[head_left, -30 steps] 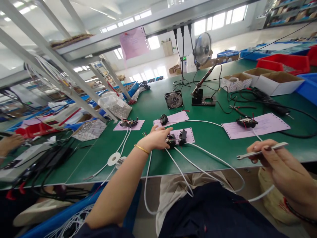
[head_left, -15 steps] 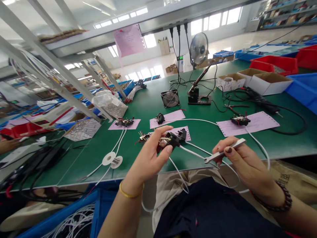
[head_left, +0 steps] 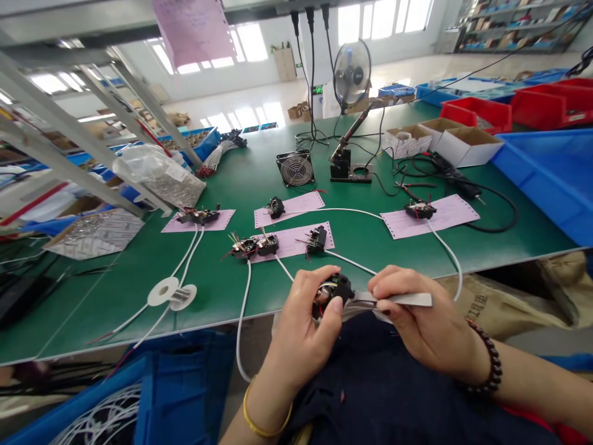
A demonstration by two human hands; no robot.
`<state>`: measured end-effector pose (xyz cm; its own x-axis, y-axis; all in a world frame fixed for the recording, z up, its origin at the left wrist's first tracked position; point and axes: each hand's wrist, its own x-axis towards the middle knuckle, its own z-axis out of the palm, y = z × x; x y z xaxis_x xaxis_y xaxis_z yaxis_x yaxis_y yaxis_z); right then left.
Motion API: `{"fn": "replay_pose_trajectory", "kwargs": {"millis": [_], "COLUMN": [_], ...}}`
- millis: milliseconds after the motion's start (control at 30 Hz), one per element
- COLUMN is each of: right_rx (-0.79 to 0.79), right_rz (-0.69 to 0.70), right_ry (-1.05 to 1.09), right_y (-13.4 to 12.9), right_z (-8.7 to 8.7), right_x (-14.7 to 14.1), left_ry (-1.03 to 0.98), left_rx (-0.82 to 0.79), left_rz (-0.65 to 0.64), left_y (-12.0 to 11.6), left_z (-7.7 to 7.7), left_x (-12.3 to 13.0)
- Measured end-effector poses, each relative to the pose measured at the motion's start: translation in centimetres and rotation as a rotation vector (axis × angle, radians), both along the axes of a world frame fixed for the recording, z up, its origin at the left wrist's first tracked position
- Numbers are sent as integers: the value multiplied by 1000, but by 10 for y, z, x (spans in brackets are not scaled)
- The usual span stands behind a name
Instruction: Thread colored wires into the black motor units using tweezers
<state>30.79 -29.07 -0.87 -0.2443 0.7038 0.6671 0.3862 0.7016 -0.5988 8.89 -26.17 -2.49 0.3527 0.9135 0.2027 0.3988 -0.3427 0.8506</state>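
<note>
My left hand is closed around a small black electronic housing with coloured wires inside, held above my lap at the bench's front edge. Between the fingers of my right hand is a flat metal wrench. Its tip meets the right side of the housing, where the exact contact is hidden. Beyond my hands, similar wired black units rest on a pink paper slip. A separate black unit sits at that slip's right end, with a white cable running toward my right hand.
On the green bench stand a soldering iron in its holder, a small square fan and a solder spool. More units lie on pink slips. At right are a blue bin and white boxes; below left, a cable bin.
The housing in my left hand has come down and toward me, off the slip area. My right hand has brought the wrench left against it. The view has shifted.
</note>
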Motion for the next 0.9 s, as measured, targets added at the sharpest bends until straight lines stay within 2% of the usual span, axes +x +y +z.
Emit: {"fn": "replay_pose_trajectory", "kwargs": {"millis": [100, 167, 233, 333, 367, 400, 433, 500, 633, 733, 767, 800, 833, 900], "right_rx": [57, -21, -315, -906, -995, -990, -910, -649, -162, 67, 70, 6, -133, -569], "right_rz": [-15, -13, 59, 278, 320, 318, 270, 148, 67, 69, 66, 64, 81, 183], "right_ry": [-85, 20, 303, 719, 799, 849, 872, 794, 349, 72, 59, 112, 219, 512], "right_y": [-2, 2, 11, 27, 29, 30, 29, 22, 3, -1, 1, 3, 7, 17], "right_z": [-4, -10, -17, -25, -26, -27, -27, -24, -17, -16, -17, -18, -20, -24], "right_x": [-5, -7, -7, -6, -5, -4, -3, 0, 1, -2, -3, -4, -5, -7], "left_ry": [10, -24, -111, -246, -259, -254, -237, -192, -139, -117, -119, -132, -155, -222], "left_rx": [-31, -33, -23, 11, 18, 25, 26, 19, 16, 30, 33, 34, 34, 41], "left_rz": [64, 67, -16, -175, -189, -175, -146, -81, -22, 21, 34, 30, 8, -74], "left_y": [-4, -6, -7, -9, -9, -10, -10, -11, -12, -13, -13, -13, -13, -14], "left_z": [0, -4, -8, -14, -15, -15, -15, -15, -15, -16, -16, -17, -17, -18], "left_x": [5, 6, 5, 4, 4, 3, 3, 4, 5, 6, 7, 7, 7, 7]}}
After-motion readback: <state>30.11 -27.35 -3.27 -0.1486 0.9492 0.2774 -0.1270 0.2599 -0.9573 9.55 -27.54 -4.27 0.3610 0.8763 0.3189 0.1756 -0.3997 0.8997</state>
